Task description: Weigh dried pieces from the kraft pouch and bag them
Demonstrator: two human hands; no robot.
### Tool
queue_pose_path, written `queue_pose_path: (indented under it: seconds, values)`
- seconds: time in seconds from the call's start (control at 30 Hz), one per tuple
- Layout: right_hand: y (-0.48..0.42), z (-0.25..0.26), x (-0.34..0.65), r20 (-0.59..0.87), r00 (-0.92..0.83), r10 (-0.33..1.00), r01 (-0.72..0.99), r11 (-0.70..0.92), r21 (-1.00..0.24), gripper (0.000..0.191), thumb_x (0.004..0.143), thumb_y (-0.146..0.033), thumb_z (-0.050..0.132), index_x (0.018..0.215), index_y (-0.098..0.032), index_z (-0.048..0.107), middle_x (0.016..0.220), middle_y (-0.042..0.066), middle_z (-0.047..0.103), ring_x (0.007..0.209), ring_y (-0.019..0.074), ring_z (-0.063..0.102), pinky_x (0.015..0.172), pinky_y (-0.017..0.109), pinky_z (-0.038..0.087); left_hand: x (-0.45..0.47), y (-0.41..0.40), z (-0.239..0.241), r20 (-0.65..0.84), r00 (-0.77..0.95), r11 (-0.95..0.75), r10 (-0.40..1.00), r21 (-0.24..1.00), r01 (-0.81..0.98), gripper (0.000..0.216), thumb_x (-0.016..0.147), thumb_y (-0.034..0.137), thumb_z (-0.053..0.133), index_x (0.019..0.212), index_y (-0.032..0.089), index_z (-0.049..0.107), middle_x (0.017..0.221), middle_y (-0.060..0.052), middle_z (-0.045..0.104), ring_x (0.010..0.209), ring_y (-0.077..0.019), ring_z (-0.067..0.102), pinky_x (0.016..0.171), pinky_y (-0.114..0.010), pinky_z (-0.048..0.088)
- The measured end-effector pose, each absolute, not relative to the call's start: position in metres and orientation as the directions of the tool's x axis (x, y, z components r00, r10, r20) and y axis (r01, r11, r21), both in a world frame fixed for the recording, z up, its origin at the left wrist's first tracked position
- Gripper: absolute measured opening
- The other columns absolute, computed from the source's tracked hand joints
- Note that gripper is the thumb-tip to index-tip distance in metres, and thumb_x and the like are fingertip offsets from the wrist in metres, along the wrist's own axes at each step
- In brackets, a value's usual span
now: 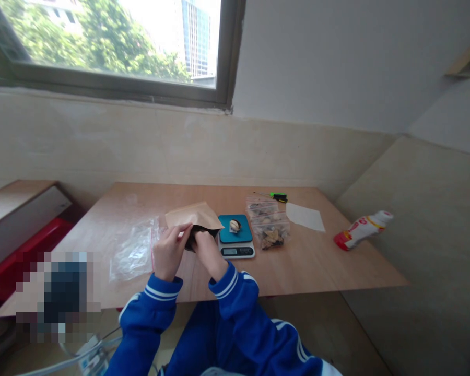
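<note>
A brown kraft paper bag (198, 213) lies tilted on the table with its dark mouth facing me. My left hand (171, 251) pinches the left edge of that mouth. The fingers of my right hand (209, 255) reach inside the bag and are hidden there. Just right of the bag stands a kitchen scale (224, 237) with a blue top and a dark display strip. On it rests a small pale and dark piece (235, 225), whose kind I cannot make out.
Clear zip bags with dried brown pieces (273, 237) lie right of the scale. Beyond are a screwdriver (279, 195), white paper (305, 216) and a red-white bottle (362, 230). Clear plastic bags (135, 250) lie left. A blurred-out patch (62, 292) covers the table's left corner.
</note>
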State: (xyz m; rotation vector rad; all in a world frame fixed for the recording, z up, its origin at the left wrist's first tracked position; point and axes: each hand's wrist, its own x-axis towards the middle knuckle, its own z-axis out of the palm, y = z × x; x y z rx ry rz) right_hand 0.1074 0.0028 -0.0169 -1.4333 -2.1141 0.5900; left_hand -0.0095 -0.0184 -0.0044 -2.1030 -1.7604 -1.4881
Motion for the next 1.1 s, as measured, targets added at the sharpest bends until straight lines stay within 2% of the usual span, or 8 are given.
queue_pose_path:
  seconds: [0.23, 0.43, 0.6, 0.73, 0.83, 0.93, 1.0, 1.1]
  values:
    - [-0.016, 0.013, 0.133, 0.259, -0.314, 0.913, 0.692, 0.407, -0.596, 0.020, 0.087, -0.009, 0.049, 0.102, -0.012, 0.063, 0.102, 0.012, 0.065, 0.096, 0.0215, 0.062, 0.086, 0.033, 0.049, -0.013, -0.007, 0.019, 0.591, -0.063, -0.338, 0.805, 0.542, 0.769, 0.022, 0.086, 0.040, 0.053, 0.091, 0.024, 0.068, 0.087, 0.001, 0.072, 0.059, -0.0107, 0.062, 0.059, -0.021, 0.045]
    - [0.003, 0.009, 0.153, 0.383, -0.251, 0.889, 0.575, 0.456, -0.679, 0.018, 0.086, -0.012, 0.053, 0.099, -0.015, 0.066, 0.097, 0.009, 0.067, 0.091, 0.0194, 0.063, 0.083, 0.030, 0.048, -0.010, 0.006, 0.034, 0.519, -0.053, -0.302, 0.853, 0.574, 0.761, 0.025, 0.086, 0.041, 0.051, 0.088, 0.023, 0.069, 0.084, 0.001, 0.073, 0.061, -0.0134, 0.063, 0.062, -0.024, 0.046]
    - [0.015, 0.010, 0.168, 0.496, -0.262, 0.828, 0.475, 0.558, -0.681, 0.016, 0.087, -0.019, 0.054, 0.095, -0.016, 0.068, 0.094, 0.007, 0.068, 0.086, 0.0182, 0.064, 0.077, 0.027, 0.049, -0.007, 0.014, 0.043, 0.519, -0.022, -0.311, 0.855, 0.545, 0.779, 0.027, 0.086, 0.040, 0.050, 0.086, 0.021, 0.069, 0.085, -0.002, 0.073, 0.068, -0.0165, 0.065, 0.063, -0.025, 0.045]
    - [0.023, 0.007, 0.177, 0.569, -0.161, 0.806, 0.403, 0.580, -0.708, 0.017, 0.086, -0.027, 0.055, 0.092, -0.017, 0.068, 0.092, 0.006, 0.069, 0.085, 0.0182, 0.063, 0.077, 0.027, 0.049, -0.006, 0.019, 0.046, 0.508, -0.040, -0.279, 0.860, 0.535, 0.797, 0.026, 0.086, 0.040, 0.051, 0.086, 0.021, 0.069, 0.086, -0.003, 0.073, 0.070, -0.0175, 0.066, 0.062, -0.025, 0.044]
    - [0.033, 0.000, 0.178, 0.518, -0.018, 0.855, 0.281, 0.502, -0.818, 0.022, 0.084, -0.035, 0.058, 0.090, -0.017, 0.068, 0.090, 0.006, 0.070, 0.085, 0.0189, 0.064, 0.077, 0.028, 0.050, -0.004, 0.024, 0.050, 0.505, -0.054, -0.253, 0.861, 0.518, 0.817, 0.025, 0.086, 0.039, 0.052, 0.085, 0.021, 0.069, 0.085, -0.003, 0.073, 0.070, -0.0179, 0.066, 0.062, -0.026, 0.043]
    - [0.047, -0.006, 0.181, 0.384, 0.124, 0.915, 0.061, 0.379, -0.923, 0.031, 0.078, -0.042, 0.062, 0.091, -0.015, 0.069, 0.087, 0.006, 0.072, 0.082, 0.0198, 0.066, 0.077, 0.030, 0.052, 0.000, 0.032, 0.055, 0.518, -0.060, -0.239, 0.853, 0.491, 0.838, 0.024, 0.085, 0.039, 0.052, 0.085, 0.022, 0.069, 0.084, -0.002, 0.073, 0.071, -0.0184, 0.066, 0.063, -0.026, 0.042]
    - [0.057, -0.009, 0.187, 0.312, 0.209, 0.927, -0.039, 0.327, -0.944, 0.035, 0.075, -0.044, 0.064, 0.092, -0.014, 0.069, 0.084, 0.006, 0.072, 0.078, 0.0192, 0.067, 0.075, 0.031, 0.053, 0.001, 0.040, 0.058, 0.528, -0.066, -0.223, 0.847, 0.465, 0.857, 0.024, 0.085, 0.039, 0.052, 0.085, 0.022, 0.070, 0.084, -0.003, 0.073, 0.074, -0.0195, 0.066, 0.062, -0.026, 0.042]
    - [0.068, -0.017, 0.204, 0.287, 0.315, 0.905, -0.096, 0.331, -0.939, 0.038, 0.075, -0.045, 0.064, 0.096, -0.014, 0.068, 0.086, 0.005, 0.072, 0.076, 0.0171, 0.067, 0.075, 0.031, 0.052, 0.001, 0.050, 0.063, 0.529, -0.095, -0.178, 0.844, 0.441, 0.879, 0.024, 0.084, 0.040, 0.053, 0.084, 0.023, 0.070, 0.083, -0.003, 0.073, 0.077, -0.0215, 0.067, 0.062, -0.027, 0.042]
